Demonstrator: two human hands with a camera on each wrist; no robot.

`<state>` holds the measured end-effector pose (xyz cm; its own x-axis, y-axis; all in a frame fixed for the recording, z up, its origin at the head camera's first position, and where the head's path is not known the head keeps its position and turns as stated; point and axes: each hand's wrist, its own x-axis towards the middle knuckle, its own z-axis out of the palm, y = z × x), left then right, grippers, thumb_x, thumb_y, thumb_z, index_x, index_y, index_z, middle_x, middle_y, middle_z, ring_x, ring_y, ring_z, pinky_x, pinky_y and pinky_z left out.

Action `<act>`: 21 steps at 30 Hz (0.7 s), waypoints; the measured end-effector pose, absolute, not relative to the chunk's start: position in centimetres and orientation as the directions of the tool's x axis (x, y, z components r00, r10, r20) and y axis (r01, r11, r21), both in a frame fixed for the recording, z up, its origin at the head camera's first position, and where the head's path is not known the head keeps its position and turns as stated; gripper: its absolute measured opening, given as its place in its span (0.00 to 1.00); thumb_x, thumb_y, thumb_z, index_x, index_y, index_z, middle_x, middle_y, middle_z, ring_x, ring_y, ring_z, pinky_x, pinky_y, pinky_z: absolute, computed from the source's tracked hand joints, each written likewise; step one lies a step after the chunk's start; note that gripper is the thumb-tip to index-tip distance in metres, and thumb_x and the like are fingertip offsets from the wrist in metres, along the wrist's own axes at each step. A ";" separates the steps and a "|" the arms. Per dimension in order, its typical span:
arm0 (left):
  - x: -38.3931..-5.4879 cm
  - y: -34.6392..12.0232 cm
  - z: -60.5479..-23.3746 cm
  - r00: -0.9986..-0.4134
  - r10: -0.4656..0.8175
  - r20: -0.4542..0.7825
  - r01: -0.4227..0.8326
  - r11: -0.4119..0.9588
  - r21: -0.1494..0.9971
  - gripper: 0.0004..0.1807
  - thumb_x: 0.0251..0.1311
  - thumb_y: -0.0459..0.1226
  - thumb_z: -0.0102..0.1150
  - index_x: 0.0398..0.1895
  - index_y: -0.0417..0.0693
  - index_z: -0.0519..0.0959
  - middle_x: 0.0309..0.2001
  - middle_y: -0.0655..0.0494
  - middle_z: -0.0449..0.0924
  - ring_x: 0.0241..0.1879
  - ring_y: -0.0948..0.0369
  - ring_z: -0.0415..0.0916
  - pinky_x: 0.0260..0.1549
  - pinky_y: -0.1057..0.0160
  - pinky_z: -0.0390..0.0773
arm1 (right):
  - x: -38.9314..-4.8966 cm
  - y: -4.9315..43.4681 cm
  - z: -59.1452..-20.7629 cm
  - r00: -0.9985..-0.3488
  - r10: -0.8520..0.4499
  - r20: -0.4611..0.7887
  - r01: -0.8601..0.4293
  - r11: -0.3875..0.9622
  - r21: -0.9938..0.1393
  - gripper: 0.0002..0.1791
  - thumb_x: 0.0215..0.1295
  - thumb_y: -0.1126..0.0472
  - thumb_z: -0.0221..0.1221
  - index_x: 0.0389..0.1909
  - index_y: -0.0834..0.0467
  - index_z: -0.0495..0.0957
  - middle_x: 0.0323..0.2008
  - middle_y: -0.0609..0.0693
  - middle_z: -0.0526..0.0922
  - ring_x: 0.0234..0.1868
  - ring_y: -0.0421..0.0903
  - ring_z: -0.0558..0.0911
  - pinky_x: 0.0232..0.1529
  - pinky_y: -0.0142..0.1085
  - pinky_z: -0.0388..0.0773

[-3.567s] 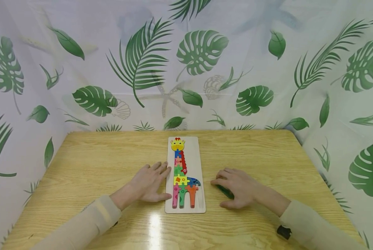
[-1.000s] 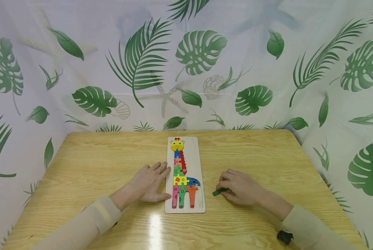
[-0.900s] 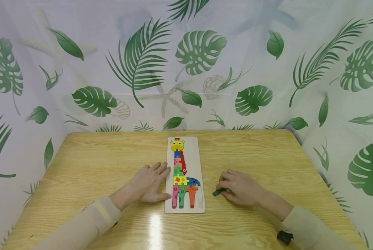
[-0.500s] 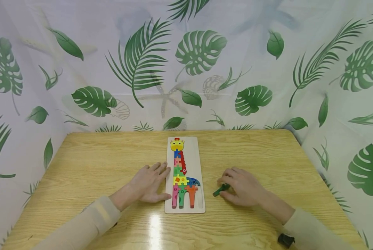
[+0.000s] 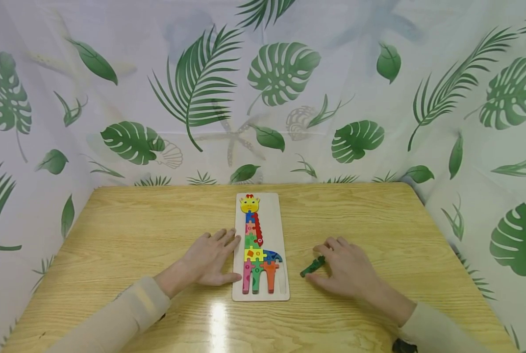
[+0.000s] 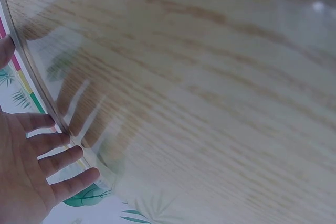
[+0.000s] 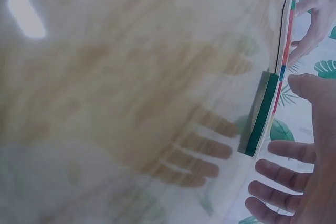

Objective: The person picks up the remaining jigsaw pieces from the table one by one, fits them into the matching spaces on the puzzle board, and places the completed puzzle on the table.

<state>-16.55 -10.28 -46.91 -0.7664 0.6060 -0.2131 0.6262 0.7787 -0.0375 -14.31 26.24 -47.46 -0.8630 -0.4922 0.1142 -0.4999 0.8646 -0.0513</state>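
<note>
A giraffe puzzle board (image 5: 271,215) lies on the wooden table, with brightly coloured pieces set in it. At its lower right is a bare leg-shaped slot (image 5: 282,282). My left hand (image 5: 212,260) lies flat with spread fingers, thumb and fingertips touching the board's left edge. Right of the board, a dark green puzzle piece (image 5: 313,266) rests slantwise on the table. My right hand (image 5: 348,269) hovers around it, thumb and fingers apart. In the right wrist view, a gap separates the fingers (image 7: 289,150) from the green piece (image 7: 262,115).
The wooden table (image 5: 148,220) extends on both sides of the board. A white cloth (image 5: 289,147) printed with green leaves stands behind and at the sides. A bright reflection shows near the front edge. A dark wrist device (image 5: 404,346) sits at the right sleeve.
My right hand, which was pinching the green puzzle piece, has let go, spread its fingers and drawn slightly back to the right. More of the piece shows now. My left hand has stayed put.
</note>
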 end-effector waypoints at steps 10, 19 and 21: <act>-16.5 -10.3 -46.8 -0.767 0.604 -0.216 0.623 0.782 -0.026 0.54 0.66 0.74 0.46 0.82 0.46 0.63 0.82 0.43 0.63 0.78 0.43 0.67 0.68 0.42 0.77 | -13.8 26.2 -47.4 -0.886 -0.458 0.069 -0.460 0.888 -0.015 0.39 0.55 0.22 0.65 0.52 0.51 0.86 0.40 0.49 0.83 0.40 0.47 0.81 0.37 0.42 0.84; -16.5 -10.2 -46.7 -0.765 0.604 -0.225 0.624 0.781 -0.026 0.54 0.66 0.74 0.46 0.82 0.46 0.62 0.82 0.43 0.63 0.78 0.43 0.67 0.69 0.42 0.76 | -13.7 26.1 -47.3 -0.894 -0.448 0.008 -0.448 0.893 -0.033 0.42 0.56 0.20 0.63 0.55 0.52 0.86 0.41 0.49 0.82 0.40 0.47 0.80 0.35 0.43 0.83; -16.5 -10.2 -46.7 -0.764 0.604 -0.224 0.625 0.780 -0.027 0.54 0.66 0.74 0.46 0.82 0.46 0.62 0.82 0.43 0.63 0.78 0.43 0.67 0.69 0.42 0.76 | -13.6 26.1 -47.3 -0.896 -0.444 0.007 -0.444 0.895 -0.033 0.43 0.56 0.20 0.63 0.55 0.52 0.86 0.41 0.50 0.83 0.40 0.47 0.80 0.35 0.43 0.83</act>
